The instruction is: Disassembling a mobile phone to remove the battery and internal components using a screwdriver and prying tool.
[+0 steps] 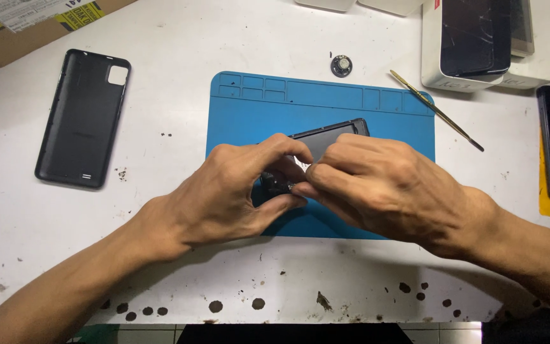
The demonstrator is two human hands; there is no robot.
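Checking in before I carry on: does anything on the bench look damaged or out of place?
Yes. The phone screen in the white box at top right looks cracked. A small round part lies loose off the blue mat. The tabletop has dark stains near its front edge.

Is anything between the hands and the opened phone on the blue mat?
Nothing visible. The left hand and right hand both grip the near end of the phone directly, over the blue mat.
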